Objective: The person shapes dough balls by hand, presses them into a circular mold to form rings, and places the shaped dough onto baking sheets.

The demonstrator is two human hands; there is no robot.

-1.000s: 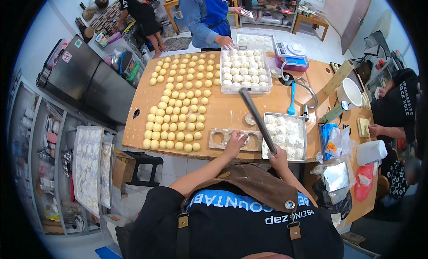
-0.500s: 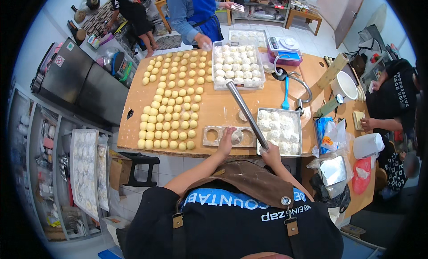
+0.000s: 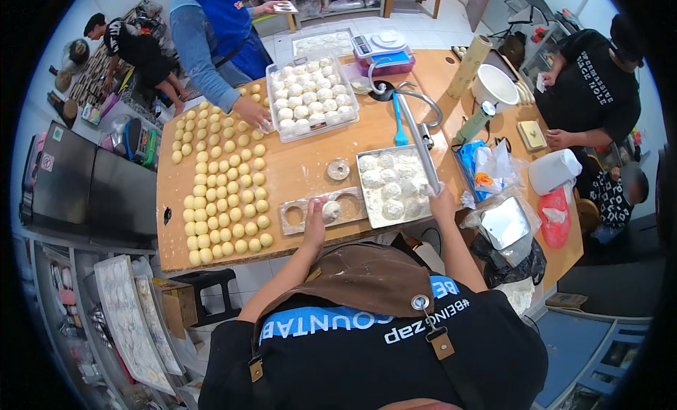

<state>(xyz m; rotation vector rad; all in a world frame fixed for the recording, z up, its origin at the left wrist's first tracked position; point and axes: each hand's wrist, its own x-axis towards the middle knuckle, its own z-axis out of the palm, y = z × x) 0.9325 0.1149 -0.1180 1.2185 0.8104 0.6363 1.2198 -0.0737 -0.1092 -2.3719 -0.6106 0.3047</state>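
My left hand (image 3: 314, 230) is at a pale board with round holes (image 3: 288, 230) near the table's front edge. Its fingers close round a floured dough ball (image 3: 331, 211) over the board's middle; whether the ball is lifted is hard to tell. My right hand (image 3: 443, 203) grips the lower end of a shiny metal rod (image 3: 422, 150), which slants up and away over the right edge of a metal tray (image 3: 361, 191). Flour and several white-dusted dough balls (image 3: 393, 191) lie in that tray. Beyond the board sits a small round disc (image 3: 338, 169).
Rows of yellow dough balls (image 3: 213, 216) cover the table's left. At the back stand a clear box of floured balls (image 3: 310, 131), a scale (image 3: 381, 41) and a blue brush (image 3: 400, 131). A co-worker's hand (image 3: 254, 114) reaches beside the box; another person (image 3: 592, 93) stands at right.
The view has shifted, so the table sits further left. My right hand has swung the rod from leaning left over the table to the tray's right side. The co-worker's hand has lowered to the yellow balls.
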